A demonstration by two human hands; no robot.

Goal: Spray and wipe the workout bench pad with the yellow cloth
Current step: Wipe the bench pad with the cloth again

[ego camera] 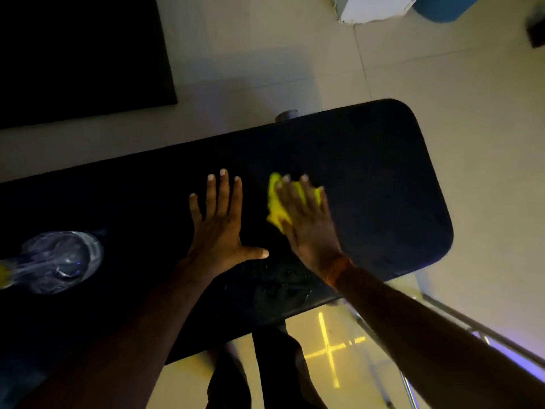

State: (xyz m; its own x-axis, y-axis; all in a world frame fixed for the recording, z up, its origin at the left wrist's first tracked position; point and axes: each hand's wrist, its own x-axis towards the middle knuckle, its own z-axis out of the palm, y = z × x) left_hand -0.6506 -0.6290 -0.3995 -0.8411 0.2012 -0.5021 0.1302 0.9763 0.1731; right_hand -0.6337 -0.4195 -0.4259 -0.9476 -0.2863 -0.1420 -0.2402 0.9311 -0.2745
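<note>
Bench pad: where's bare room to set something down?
Bare: the bench pad right of the right hand and yellow cloth, to its rounded end; also between the spray bottle and left hand. Crowded mid-pad, around both hands.

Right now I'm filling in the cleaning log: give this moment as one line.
phase: wiping | right hand: flat on yellow cloth | left hand: flat on bench pad | spray bottle: lying on pad

Both forearms reach forward over the bench pad (368,160). The left hand (219,224) lies flat on it, fingers spread, thumb out. The right hand (306,222) presses palm-down just beside, fingers extended, an orange band at its wrist.
</note>
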